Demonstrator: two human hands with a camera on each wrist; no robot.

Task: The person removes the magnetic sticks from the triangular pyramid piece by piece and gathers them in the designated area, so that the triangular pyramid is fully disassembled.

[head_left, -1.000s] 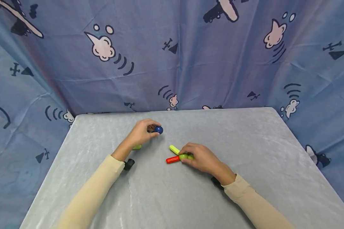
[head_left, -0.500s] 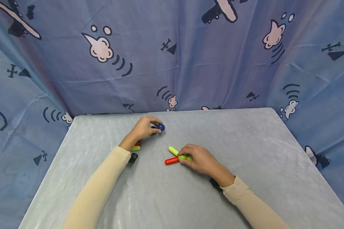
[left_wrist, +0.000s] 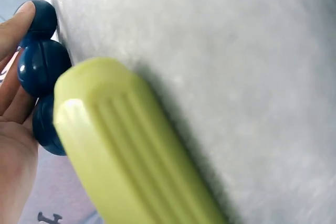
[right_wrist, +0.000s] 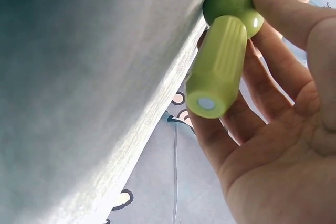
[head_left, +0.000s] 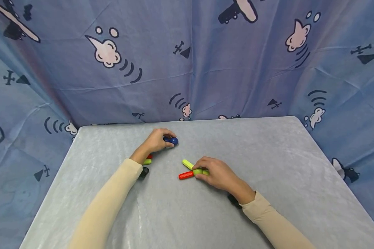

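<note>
Toward the back of the table, my left hand (head_left: 157,140) holds a row of glossy blue balls (head_left: 174,141). Three blue balls (left_wrist: 44,67) touch one another in the left wrist view, with the thumb on the top one. Nearer the front, my right hand (head_left: 219,173) pinches a green ball (head_left: 198,171) between thumb and fingers. A yellow-green stick (head_left: 187,164) and a red stick (head_left: 186,175) reach out leftward from that ball. Another yellow-green stick (right_wrist: 218,69), with a pale round end, meets the ball on the palm side.
Beneath the left wrist lie a yellow-green stick (head_left: 147,161) and a red piece (head_left: 150,156), both partly hidden by the arm. The light grey tabletop (head_left: 261,145) ends at a patterned blue curtain (head_left: 162,62) behind and at the sides.
My left hand has shifted slightly to the right with the blue balls, and the red piece beneath its wrist has come into view. The right hand keeps its hold on the green ball.
</note>
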